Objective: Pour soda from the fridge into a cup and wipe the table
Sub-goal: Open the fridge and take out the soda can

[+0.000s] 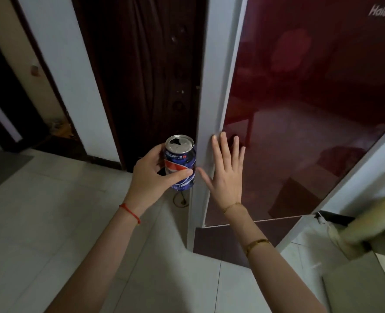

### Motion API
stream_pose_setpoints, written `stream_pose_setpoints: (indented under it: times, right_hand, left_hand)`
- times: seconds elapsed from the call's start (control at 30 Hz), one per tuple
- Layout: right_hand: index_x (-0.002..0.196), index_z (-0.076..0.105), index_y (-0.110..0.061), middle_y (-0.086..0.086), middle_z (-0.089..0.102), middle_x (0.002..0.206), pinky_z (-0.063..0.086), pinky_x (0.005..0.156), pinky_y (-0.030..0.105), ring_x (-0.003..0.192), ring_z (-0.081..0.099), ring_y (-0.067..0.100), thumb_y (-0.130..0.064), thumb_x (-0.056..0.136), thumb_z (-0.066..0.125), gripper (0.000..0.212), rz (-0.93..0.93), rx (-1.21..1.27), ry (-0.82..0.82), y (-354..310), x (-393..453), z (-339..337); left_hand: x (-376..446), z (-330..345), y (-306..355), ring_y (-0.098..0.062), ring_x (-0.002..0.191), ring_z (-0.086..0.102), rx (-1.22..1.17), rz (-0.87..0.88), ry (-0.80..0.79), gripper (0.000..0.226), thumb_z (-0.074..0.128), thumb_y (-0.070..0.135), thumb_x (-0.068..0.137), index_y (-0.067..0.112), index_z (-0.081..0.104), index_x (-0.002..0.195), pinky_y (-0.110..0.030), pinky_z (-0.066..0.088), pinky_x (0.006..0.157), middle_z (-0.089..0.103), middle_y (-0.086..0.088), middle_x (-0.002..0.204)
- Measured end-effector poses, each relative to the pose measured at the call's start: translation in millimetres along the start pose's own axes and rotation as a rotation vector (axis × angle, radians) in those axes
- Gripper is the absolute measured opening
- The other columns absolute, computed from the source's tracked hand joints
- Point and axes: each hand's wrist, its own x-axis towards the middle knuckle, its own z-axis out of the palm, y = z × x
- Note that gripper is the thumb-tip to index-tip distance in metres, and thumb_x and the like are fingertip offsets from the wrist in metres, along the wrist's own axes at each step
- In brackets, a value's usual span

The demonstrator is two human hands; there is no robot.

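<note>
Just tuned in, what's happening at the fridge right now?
The left hand grips a blue soda can, upright and already opened on top. The right hand lies flat, fingers straight, against the red fridge door near its white edge. No cup or table is in view.

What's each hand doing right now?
Left hand: holding the opened blue soda can, upright.
Right hand: open, fingers straight, flat against the red fridge door.

fridge door [311, 98] cut off at top and right, can [180, 163] partly behind fingers, beige object [372, 224] blurred at right edge
</note>
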Motion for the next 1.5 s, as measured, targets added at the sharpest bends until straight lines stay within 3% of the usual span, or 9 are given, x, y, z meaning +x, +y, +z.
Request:
stream_pose_setpoints:
  times: [0.23, 0.37, 0.8, 0.97, 1.1, 1.27, 1.4, 1.47, 1.5]
  right_hand:
    - [0.154, 0.017, -0.01, 0.005, 0.01, 0.162, 0.011, 0.121, 0.052, 0.151, 0.0, 0.026, -0.038, 0.099, 0.05, 0.07, -0.014, 0.071, -0.084, 30, 35, 22]
    - [0.154, 0.015, -0.012, 0.004, 0.007, 0.163, 0.01, 0.122, 0.05, 0.151, -0.002, 0.024, -0.032, 0.099, 0.05, 0.068, -0.001, 0.065, -0.127, 37, 53, 37]
    - [0.155, 0.012, -0.015, 0.001, 0.004, 0.164, 0.007, 0.122, 0.048, 0.151, -0.005, 0.02, -0.032, 0.099, 0.047, 0.068, 0.098, -0.056, -0.198, 52, 105, 80]
    - [0.155, 0.014, -0.015, -0.001, 0.006, 0.163, 0.007, 0.123, 0.048, 0.151, -0.002, 0.019, -0.028, 0.099, 0.046, 0.066, 0.134, -0.052, -0.181, 49, 108, 84]
    - [0.154, 0.019, -0.015, -0.002, 0.01, 0.163, 0.007, 0.123, 0.046, 0.151, -0.001, 0.016, -0.025, 0.1, 0.044, 0.06, 0.164, 0.076, -0.162, 43, 109, 79]
    - [0.146, 0.038, -0.014, -0.003, 0.033, 0.155, 0.017, 0.122, 0.038, 0.149, 0.014, 0.01, -0.021, 0.102, 0.041, 0.045, 0.418, 0.401, -0.06, 26, 92, 73]
    - [0.133, 0.057, -0.012, 0.0, 0.055, 0.14, 0.025, 0.112, 0.015, 0.14, 0.036, 0.012, -0.021, 0.102, 0.041, 0.036, 0.719, 0.543, -0.137, 10, 70, 59]
    - [0.127, 0.063, -0.017, -0.004, 0.063, 0.13, 0.033, 0.107, 0.015, 0.128, 0.051, 0.009, -0.027, 0.102, 0.041, 0.035, 0.91, 0.61, -0.223, 7, 56, 56]
    - [0.124, 0.064, -0.018, -0.004, 0.066, 0.125, 0.037, 0.108, 0.021, 0.122, 0.055, 0.01, -0.031, 0.101, 0.041, 0.035, 1.012, 0.68, -0.255, 5, 50, 55]
  left_hand:
    - [35, 10, -12, -0.001, 0.109, 0.063, -0.04, -0.041, 0.017, 0.064, 0.087, 0.013, 0.065, 0.031, 0.057, 0.119, -0.017, 0.05, 0.092, 0.068, 0.011, 0.116]
    - [58, 13, -18, -0.002, 0.109, 0.064, -0.055, -0.052, 0.006, 0.064, 0.086, 0.011, 0.066, 0.028, 0.058, 0.121, -0.022, 0.05, 0.094, 0.069, 0.01, 0.116]
    - [131, 6, -44, 0.006, 0.107, 0.062, -0.111, -0.061, -0.104, 0.065, 0.086, 0.006, 0.066, 0.03, 0.055, 0.119, -0.007, 0.047, 0.082, 0.066, 0.013, 0.116]
    - [152, 2, -57, -0.002, 0.117, 0.059, -0.126, -0.037, -0.144, 0.072, 0.086, 0.006, 0.066, 0.033, 0.052, 0.123, -0.018, 0.048, 0.096, 0.064, 0.009, 0.125]
    - [162, 0, -63, -0.004, 0.118, 0.059, -0.125, -0.025, -0.189, 0.072, 0.087, 0.007, 0.065, 0.03, 0.053, 0.125, -0.023, 0.047, 0.099, 0.064, 0.007, 0.125]
    - [167, 3, -63, -0.003, 0.114, 0.062, -0.151, -0.005, -0.262, 0.069, 0.086, 0.004, 0.066, 0.026, 0.055, 0.124, -0.019, 0.049, 0.097, 0.066, 0.007, 0.122]
    - [166, 10, -64, 0.0, 0.111, 0.062, -0.168, 0.003, -0.324, 0.068, 0.086, 0.002, 0.066, 0.028, 0.055, 0.121, -0.015, 0.048, 0.093, 0.067, 0.01, 0.119]
    - [164, 16, -65, -0.001, 0.11, 0.063, -0.179, 0.008, -0.358, 0.068, 0.086, 0.001, 0.066, 0.03, 0.056, 0.119, -0.014, 0.048, 0.09, 0.067, 0.01, 0.119]
    - [163, 19, -66, -0.001, 0.11, 0.063, -0.183, 0.009, -0.376, 0.068, 0.086, 0.001, 0.065, 0.03, 0.056, 0.119, -0.013, 0.048, 0.089, 0.067, 0.009, 0.119]
